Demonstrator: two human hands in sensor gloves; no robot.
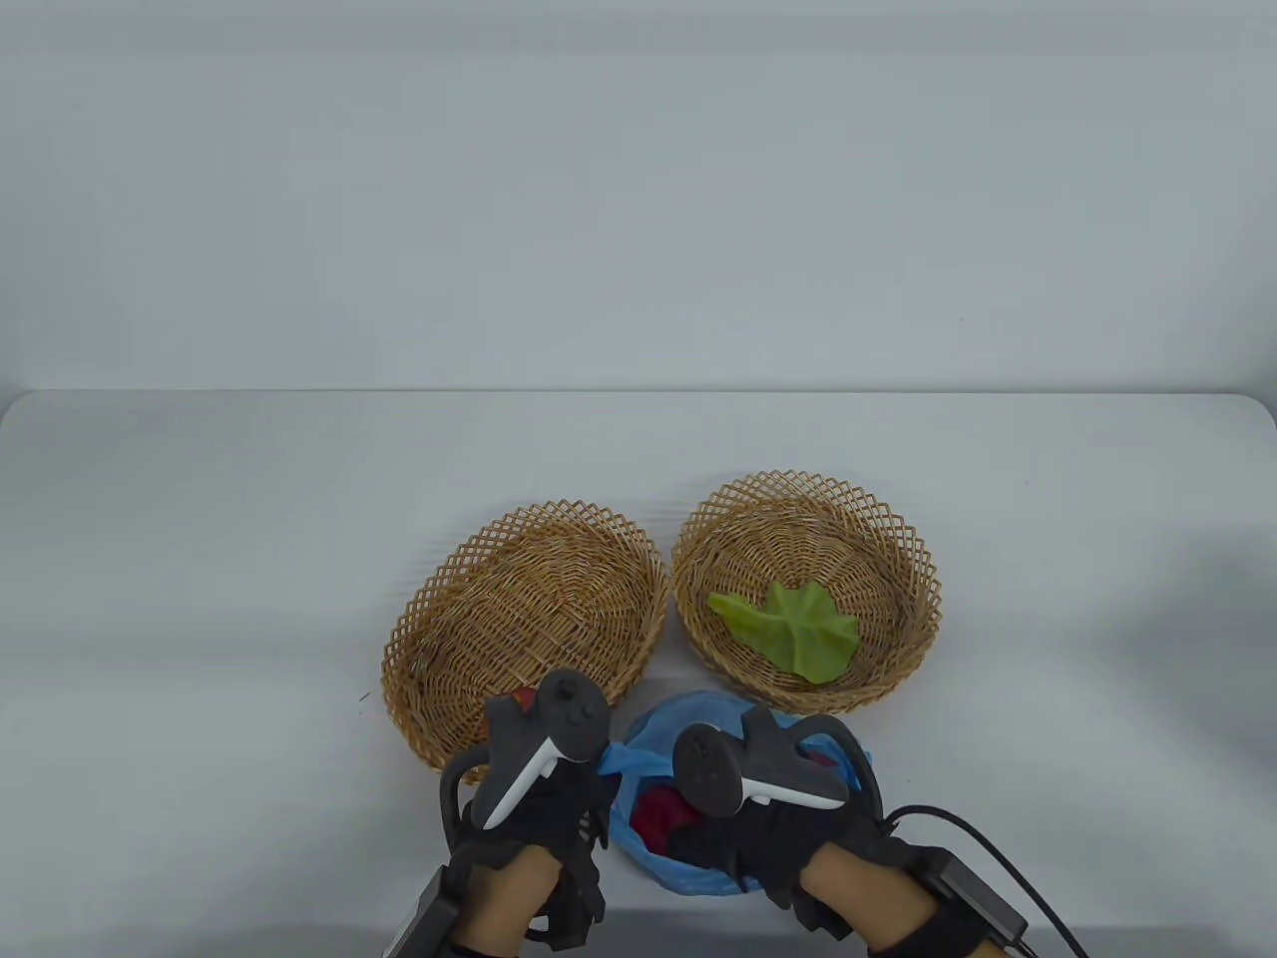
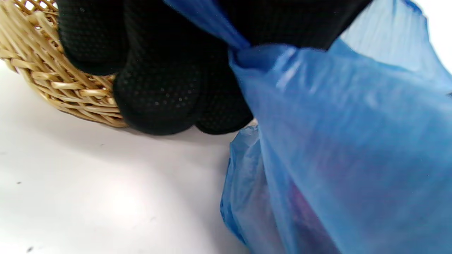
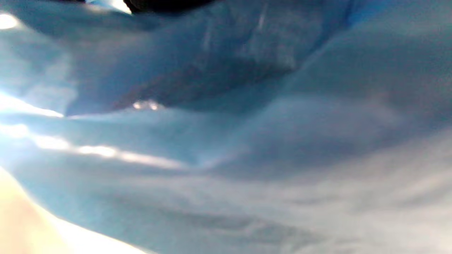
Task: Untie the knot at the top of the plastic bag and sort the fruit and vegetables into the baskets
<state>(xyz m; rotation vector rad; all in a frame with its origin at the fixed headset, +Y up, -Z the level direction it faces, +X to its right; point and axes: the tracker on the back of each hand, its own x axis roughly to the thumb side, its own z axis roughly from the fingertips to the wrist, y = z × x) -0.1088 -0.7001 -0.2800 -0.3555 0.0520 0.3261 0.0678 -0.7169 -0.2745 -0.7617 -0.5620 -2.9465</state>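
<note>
The blue plastic bag (image 1: 686,720) lies open at the table's front, just below the two wicker baskets, with dark red produce (image 1: 663,813) showing inside. My left hand (image 1: 574,798) is at the bag's left rim. In the left wrist view its curled gloved fingers (image 2: 159,98) pinch a gathered fold of the bag (image 2: 353,141). My right hand (image 1: 743,833) is over the bag's mouth, its fingers hidden under the tracker. The right wrist view shows only blurred blue plastic (image 3: 247,141). A green leaf (image 1: 793,631) lies in the right basket (image 1: 903,539).
The left basket (image 1: 519,599) stands beside my left hand, its wall in the left wrist view (image 2: 63,88). Something red (image 1: 521,697) peeks out behind the left tracker at that basket's front rim. A black cable (image 1: 998,848) trails from my right wrist.
</note>
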